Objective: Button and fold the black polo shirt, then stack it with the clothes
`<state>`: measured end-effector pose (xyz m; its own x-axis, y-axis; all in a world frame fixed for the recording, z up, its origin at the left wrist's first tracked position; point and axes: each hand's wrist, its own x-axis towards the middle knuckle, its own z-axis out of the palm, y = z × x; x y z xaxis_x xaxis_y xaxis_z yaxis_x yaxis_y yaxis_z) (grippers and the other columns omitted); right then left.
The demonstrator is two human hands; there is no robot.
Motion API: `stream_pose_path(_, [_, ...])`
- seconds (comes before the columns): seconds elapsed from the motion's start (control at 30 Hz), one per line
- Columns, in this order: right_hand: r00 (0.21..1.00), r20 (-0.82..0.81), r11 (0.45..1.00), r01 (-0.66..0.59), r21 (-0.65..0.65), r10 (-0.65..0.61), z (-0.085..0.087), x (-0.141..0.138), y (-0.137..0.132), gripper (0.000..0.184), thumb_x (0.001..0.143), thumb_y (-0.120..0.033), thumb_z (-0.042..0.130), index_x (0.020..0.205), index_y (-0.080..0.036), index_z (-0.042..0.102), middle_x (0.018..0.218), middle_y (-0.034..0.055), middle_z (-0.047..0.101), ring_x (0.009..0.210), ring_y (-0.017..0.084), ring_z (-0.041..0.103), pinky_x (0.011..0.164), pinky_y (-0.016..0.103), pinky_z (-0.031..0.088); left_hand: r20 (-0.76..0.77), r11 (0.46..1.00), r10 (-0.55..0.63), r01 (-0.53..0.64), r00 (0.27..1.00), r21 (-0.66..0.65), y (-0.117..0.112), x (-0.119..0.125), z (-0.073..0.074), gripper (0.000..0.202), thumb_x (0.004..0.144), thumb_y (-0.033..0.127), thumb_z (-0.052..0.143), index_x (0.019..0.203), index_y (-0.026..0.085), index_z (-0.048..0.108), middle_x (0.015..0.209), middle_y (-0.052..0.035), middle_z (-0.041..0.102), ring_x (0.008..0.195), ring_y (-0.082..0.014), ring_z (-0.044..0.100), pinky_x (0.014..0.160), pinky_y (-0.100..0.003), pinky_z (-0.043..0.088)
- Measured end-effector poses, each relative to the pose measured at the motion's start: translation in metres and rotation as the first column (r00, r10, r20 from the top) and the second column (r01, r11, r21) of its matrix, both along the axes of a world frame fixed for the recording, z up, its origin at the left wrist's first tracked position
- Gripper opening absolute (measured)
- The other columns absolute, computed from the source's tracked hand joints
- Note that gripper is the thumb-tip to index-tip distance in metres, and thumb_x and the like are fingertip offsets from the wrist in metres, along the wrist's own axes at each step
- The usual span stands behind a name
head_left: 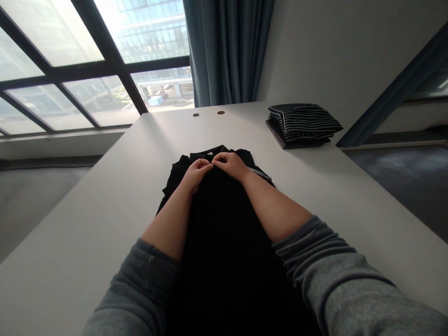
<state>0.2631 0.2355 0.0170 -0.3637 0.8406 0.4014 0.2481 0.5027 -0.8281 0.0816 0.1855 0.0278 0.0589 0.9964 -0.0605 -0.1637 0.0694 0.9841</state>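
Note:
A black garment [224, 242] lies spread on the white table, its collar end pointing away from me and its lower part running out toward my body. A small pale label shows inside the neck opening. My left hand [199, 173] and my right hand [231, 164] meet just below that collar, fingertips pinched close together on the black cloth at the neckline. What exactly sits between the fingertips is too small to make out. Beside my right wrist, a thin grey strip [259, 173] crosses the garment's right shoulder.
A stack of folded dark clothes [304, 123], the top one black with white stripes, sits at the table's back right. Two round cable holes [220, 112] are set in the far part of the white table [115, 210]. Behind hang blue curtains [227, 51] beside large windows.

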Motion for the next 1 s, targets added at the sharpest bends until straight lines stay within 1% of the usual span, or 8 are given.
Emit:
stream_pose_path(0.13, [1.0,-0.003,1.0,-0.011,0.011,0.011,-0.003,-0.001,0.001,0.025,0.089,-0.039,0.067,0.095,-0.017,0.077,0.096,0.0036,0.075,0.091,0.017,0.067,0.091,0.031,0.05,0.069,0.997,0.028,-0.022,0.997,-0.08,0.0,0.001,-0.001,0.038,0.058,0.028,0.093,0.076,0.018,0.061,0.063,0.0046,0.058,0.054,-0.0075,0.051,0.052,-0.02,0.04])
stream_pose_path(0.2, [1.0,-0.026,0.999,-0.001,0.036,0.002,-0.004,-0.001,0.003,0.023,0.088,-0.038,0.067,0.096,-0.018,0.074,0.098,0.0037,0.074,0.091,0.016,0.066,0.087,0.03,0.05,0.102,0.992,0.058,-0.046,0.993,-0.115,0.001,0.002,-0.001,0.038,0.057,0.026,0.093,0.075,0.018,0.06,0.06,0.0056,0.055,0.052,-0.0072,0.05,0.051,-0.02,0.039])
stream_pose_path(0.27, [0.999,-0.041,0.997,0.022,0.072,-0.019,-0.006,0.0,0.006,0.02,0.086,-0.037,0.068,0.093,-0.018,0.072,0.103,0.0047,0.071,0.092,0.016,0.064,0.081,0.029,0.05,0.122,0.988,0.096,-0.08,0.988,-0.129,0.002,0.003,-0.002,0.038,0.056,0.024,0.092,0.075,0.018,0.059,0.059,0.0059,0.055,0.052,-0.0071,0.049,0.051,-0.02,0.039])
stream_pose_path(0.33, [1.0,-0.016,0.994,0.009,0.105,-0.007,-0.007,0.002,0.008,0.019,0.084,-0.037,0.069,0.087,-0.018,0.072,0.106,0.0058,0.068,0.095,0.017,0.063,0.079,0.028,0.051,0.124,0.987,0.128,-0.115,0.984,-0.112,0.003,0.003,-0.004,0.038,0.056,0.024,0.091,0.075,0.019,0.058,0.059,0.0058,0.056,0.052,-0.0072,0.049,0.051,-0.02,0.038])
stream_pose_path(0.5, [0.996,0.066,0.991,-0.07,0.115,0.062,-0.006,0.006,0.01,0.018,0.085,-0.035,0.069,0.085,-0.019,0.078,0.106,0.0051,0.066,0.097,0.016,0.064,0.093,0.033,0.051,0.038,0.986,0.16,-0.162,0.986,0.036,0.004,0.005,-0.008,0.035,0.059,0.027,0.09,0.077,0.018,0.06,0.066,0.0044,0.06,0.058,-0.0078,0.052,0.056,-0.02,0.04])
stream_pose_path(0.6, [0.996,0.056,0.992,-0.08,0.096,0.075,-0.005,0.007,0.009,0.018,0.086,-0.035,0.069,0.087,-0.02,0.079,0.108,0.0051,0.066,0.099,0.017,0.064,0.095,0.033,0.051,-0.022,0.981,0.177,-0.175,0.984,0.083,0.004,0.004,-0.01,0.035,0.061,0.031,0.09,0.079,0.018,0.062,0.069,0.0031,0.062,0.061,-0.0087,0.053,0.058,-0.021,0.04])
stream_pose_path(0.83, [0.993,0.049,0.991,-0.108,0.082,0.104,-0.012,0.004,0.012,0.019,0.08,-0.036,0.073,0.079,-0.017,0.074,0.102,0.0045,0.065,0.089,0.015,0.062,0.088,0.032,0.052,-0.158,0.969,0.245,-0.239,0.956,0.057,0.004,0.005,-0.011,0.035,0.062,0.032,0.09,0.079,0.018,0.063,0.067,0.0034,0.06,0.058,-0.0089,0.051,0.055,-0.022,0.038])
stream_pose_path(1.0, [0.986,0.063,0.984,-0.158,0.079,0.153,-0.01,0.006,0.012,0.016,0.08,-0.034,0.074,0.082,-0.018,0.072,0.104,0.0041,0.063,0.093,0.015,0.062,0.088,0.031,0.052,-0.151,0.974,0.227,-0.224,0.962,0.033,0.006,0.003,-0.012,0.034,0.063,0.03,0.089,0.081,0.018,0.064,0.066,0.0037,0.059,0.057,-0.0083,0.049,0.054,-0.022,0.035])
